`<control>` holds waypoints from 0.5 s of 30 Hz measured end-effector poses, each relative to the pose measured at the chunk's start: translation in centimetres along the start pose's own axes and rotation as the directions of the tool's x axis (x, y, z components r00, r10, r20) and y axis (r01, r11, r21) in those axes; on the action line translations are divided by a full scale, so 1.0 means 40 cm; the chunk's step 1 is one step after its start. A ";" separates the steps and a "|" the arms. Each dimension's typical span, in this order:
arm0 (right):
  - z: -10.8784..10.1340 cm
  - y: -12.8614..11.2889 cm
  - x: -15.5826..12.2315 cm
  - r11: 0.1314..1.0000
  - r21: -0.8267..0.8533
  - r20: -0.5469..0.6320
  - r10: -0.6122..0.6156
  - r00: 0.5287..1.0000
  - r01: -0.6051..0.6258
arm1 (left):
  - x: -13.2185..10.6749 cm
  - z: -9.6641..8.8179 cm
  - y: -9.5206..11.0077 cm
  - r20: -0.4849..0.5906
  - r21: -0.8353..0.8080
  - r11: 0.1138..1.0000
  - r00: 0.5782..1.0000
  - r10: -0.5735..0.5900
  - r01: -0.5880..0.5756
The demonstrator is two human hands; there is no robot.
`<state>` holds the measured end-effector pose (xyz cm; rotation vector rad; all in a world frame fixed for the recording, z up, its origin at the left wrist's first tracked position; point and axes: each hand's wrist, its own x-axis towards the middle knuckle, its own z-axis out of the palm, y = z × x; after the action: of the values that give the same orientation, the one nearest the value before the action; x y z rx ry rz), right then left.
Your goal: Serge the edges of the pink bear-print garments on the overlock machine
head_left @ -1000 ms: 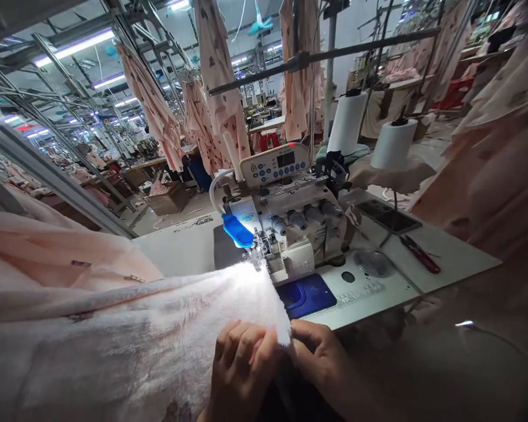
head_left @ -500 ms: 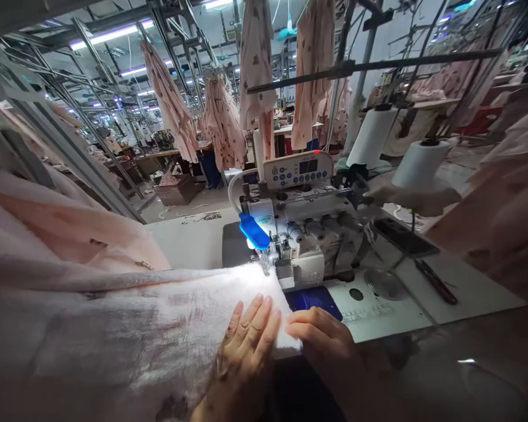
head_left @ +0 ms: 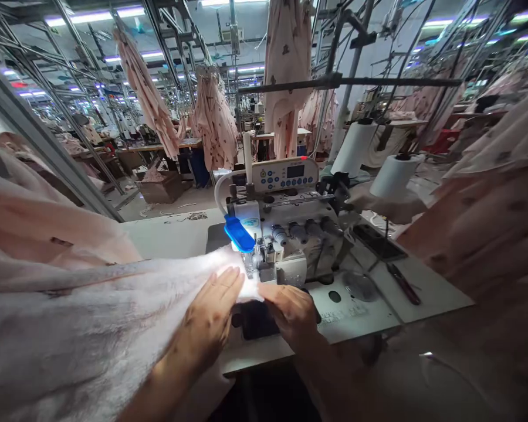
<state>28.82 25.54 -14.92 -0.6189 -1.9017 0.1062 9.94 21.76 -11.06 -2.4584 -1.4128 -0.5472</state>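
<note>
A white overlock sewing machine (head_left: 290,234) stands on a white table (head_left: 171,234), with a blue guard by its lit needle area. Fluffy white-pink fabric (head_left: 92,316) spreads from the left up to the presser foot. My left hand (head_left: 211,313) lies flat on the fabric, fingers stretched toward the needle. My right hand (head_left: 290,310) rests on the fabric's corner just in front of the presser foot, its fingers curled over the edge.
Two white thread cones (head_left: 393,173) stand behind the machine. A dark phone (head_left: 378,241) and red-handled snips (head_left: 403,283) lie on the table's right side. Pink garments (head_left: 488,199) hang at right and overhead. A grey metal rail (head_left: 48,152) runs at left.
Both hands slid the fabric's corner forward from the table's near edge to the presser foot. The left hand opened from a curled grip to flat.
</note>
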 end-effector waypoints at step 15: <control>0.031 0.021 -0.097 0.925 -0.255 -0.109 0.262 0.959 -0.281 | 0.181 0.008 -0.100 0.174 -0.005 0.997 0.982 -0.075 0.077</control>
<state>29.14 24.74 -18.99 -1.0572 -1.7635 0.0022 9.84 29.47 -8.02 -2.5228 -1.5786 -0.3642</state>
